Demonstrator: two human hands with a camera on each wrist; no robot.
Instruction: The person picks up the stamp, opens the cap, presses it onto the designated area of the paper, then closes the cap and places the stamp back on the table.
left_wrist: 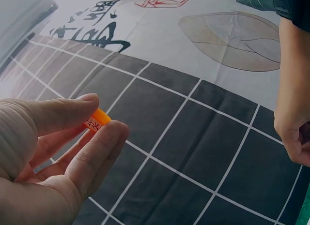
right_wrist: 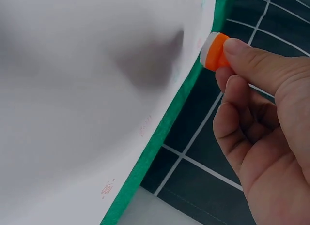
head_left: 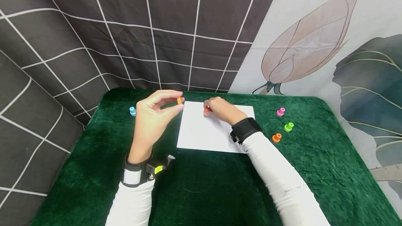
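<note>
My left hand (head_left: 154, 114) is raised at the left of the paper, pinching a small orange cap (left_wrist: 98, 119) between thumb and fingertips. A red pattern shows on the cap's pale face in the left wrist view. Over the upper part of a white sheet of paper (head_left: 207, 133), my right hand (head_left: 221, 109) pinches an orange stamp (right_wrist: 216, 52) between thumb and forefinger, its other fingers curled. The stamp's white end points toward the paper; whether it touches, I cannot tell. Small red prints (right_wrist: 107, 187) and faint bluish marks lie along the sheet's edge.
A blue stamp (head_left: 132, 111) stands on the green cloth (head_left: 194, 187) at the left. Pink (head_left: 281, 112), green (head_left: 289, 126) and orange (head_left: 276, 137) stamps stand right of the paper. Behind the table hangs a dark gridded curtain (head_left: 172, 6).
</note>
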